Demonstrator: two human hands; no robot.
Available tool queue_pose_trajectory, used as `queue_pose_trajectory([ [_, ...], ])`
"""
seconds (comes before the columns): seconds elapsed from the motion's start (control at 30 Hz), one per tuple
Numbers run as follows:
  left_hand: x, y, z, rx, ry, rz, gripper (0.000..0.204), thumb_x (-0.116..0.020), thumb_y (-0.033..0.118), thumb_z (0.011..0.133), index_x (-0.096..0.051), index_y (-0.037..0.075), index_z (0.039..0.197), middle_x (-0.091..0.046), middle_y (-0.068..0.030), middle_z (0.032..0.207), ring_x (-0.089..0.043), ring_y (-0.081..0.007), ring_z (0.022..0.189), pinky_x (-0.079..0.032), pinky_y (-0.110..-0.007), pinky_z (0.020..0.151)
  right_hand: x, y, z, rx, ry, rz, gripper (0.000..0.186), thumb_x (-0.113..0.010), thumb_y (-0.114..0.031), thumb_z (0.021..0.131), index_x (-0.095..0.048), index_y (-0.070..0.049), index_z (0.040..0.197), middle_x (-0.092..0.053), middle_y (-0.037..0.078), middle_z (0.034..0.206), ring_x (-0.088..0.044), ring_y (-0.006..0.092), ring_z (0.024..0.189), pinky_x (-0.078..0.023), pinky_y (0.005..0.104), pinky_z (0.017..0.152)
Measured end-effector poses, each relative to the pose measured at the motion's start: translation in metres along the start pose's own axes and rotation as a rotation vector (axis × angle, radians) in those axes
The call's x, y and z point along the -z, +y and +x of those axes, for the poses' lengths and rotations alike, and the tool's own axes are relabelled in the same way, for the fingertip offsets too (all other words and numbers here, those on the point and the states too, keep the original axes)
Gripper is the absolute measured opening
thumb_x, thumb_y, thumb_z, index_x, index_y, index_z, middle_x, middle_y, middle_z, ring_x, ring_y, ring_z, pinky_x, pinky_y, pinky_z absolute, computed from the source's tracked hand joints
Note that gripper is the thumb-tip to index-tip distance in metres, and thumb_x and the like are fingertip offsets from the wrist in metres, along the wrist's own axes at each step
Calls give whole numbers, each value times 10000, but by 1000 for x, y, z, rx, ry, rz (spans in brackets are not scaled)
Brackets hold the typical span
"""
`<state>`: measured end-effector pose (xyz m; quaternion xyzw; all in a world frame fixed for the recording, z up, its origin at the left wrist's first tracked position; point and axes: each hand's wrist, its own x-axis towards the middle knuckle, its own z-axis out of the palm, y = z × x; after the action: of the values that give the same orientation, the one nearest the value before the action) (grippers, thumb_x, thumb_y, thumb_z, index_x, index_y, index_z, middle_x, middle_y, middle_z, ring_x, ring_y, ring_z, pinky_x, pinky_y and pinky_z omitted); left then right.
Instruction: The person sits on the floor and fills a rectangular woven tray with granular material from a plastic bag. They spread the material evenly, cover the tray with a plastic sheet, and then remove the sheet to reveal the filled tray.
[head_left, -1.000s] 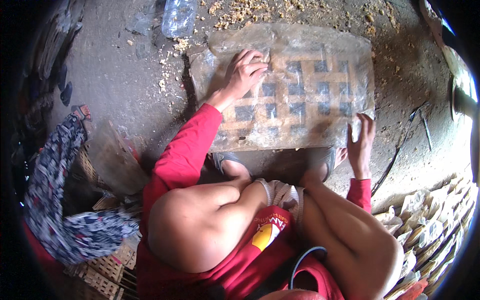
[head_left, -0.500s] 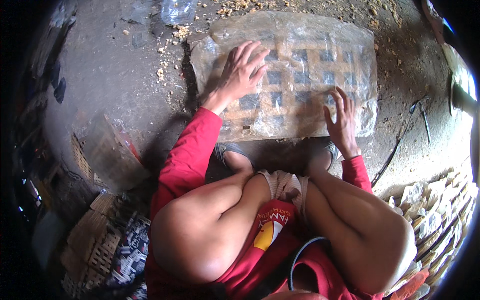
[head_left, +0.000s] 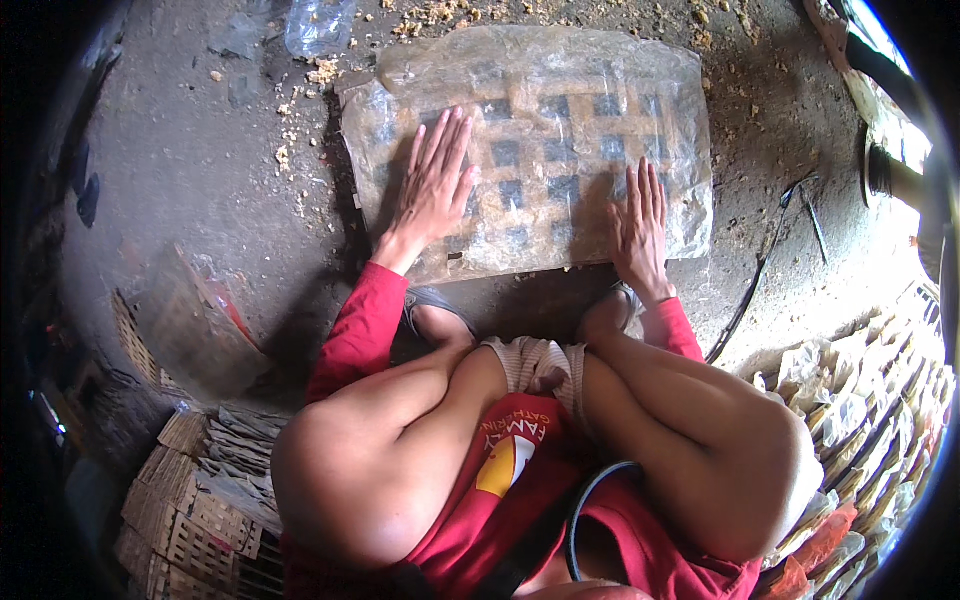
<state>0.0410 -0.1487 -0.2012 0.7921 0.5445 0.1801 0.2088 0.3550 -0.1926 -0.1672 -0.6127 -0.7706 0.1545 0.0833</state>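
In front of me a woven square-lattice board (head_left: 545, 150) lies under a wrinkled, translucent brownish plastic sheet (head_left: 460, 55). My left hand (head_left: 430, 185) rests flat on the sheet's left part, fingers stretched and slightly apart, holding nothing. On the lower right part lies my right hand (head_left: 640, 225), also open, its fingers extended upward. Between the board and my bare bent legs, my sandalled feet show on the floor.
A clear crumpled plastic item (head_left: 315, 25) lies beyond crumbs (head_left: 320, 75) on the floor. Woven pieces (head_left: 200, 520) are stacked at lower left, near a loose plastic sheet (head_left: 185, 310). At right are a black cord (head_left: 750, 300) and many plastic-covered stacked pieces (head_left: 850, 450).
My left fingers have straightened and flattened on the sheet. My right hand moved from the right edge leftward and up onto it. The patterned cloth at left has left view.
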Motion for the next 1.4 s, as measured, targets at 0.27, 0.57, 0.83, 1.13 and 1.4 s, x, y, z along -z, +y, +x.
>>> queue_pose_trajectory([
  [0.27,0,8,-10,32,-9,20,453,-503,211,939,-417,44,1351,-351,-140,1447,-304,-310,1354,-217,-459,1119,-19,11,28,35,9,-96,613,-405,-316,1009,-243,-15,1518,-210,179,1591,-164,309,1488,-118,451,1209],
  [0.57,11,6,-35,72,-29,64,515,-458,225,961,-345,34,1425,-289,-149,1514,-243,-307,1414,-162,-470,1158,-1,80,19,-265,201,-185,638,-265,-423,1039,-231,-2,1517,-181,198,1594,-153,315,1487,-85,467,1213],
  [0.83,4,14,-39,77,-36,67,571,-418,238,980,-281,24,1492,-235,-156,1573,-188,-305,1468,-113,-481,1192,-19,-4,28,81,-27,51,628,-412,-346,1006,-220,-70,1537,-202,161,1597,-141,291,1492,-85,472,1214],
  [1.13,5,23,-35,71,-31,64,608,-420,246,981,-247,31,1523,-216,-154,1596,-168,-296,1489,-99,-481,1206,8,67,17,-51,198,-157,486,-561,-216,945,-451,-55,1391,-367,191,1511,-329,343,1411,-204,530,1171],
  [1.4,5,18,-39,66,-20,36,602,-445,221,972,-266,25,1513,-225,-155,1593,-177,-303,1486,-119,-484,1205,-3,16,14,72,151,30,273,-684,-120,842,-609,-67,1099,-557,131,1280,-511,338,1177,-378,475,1016],
])
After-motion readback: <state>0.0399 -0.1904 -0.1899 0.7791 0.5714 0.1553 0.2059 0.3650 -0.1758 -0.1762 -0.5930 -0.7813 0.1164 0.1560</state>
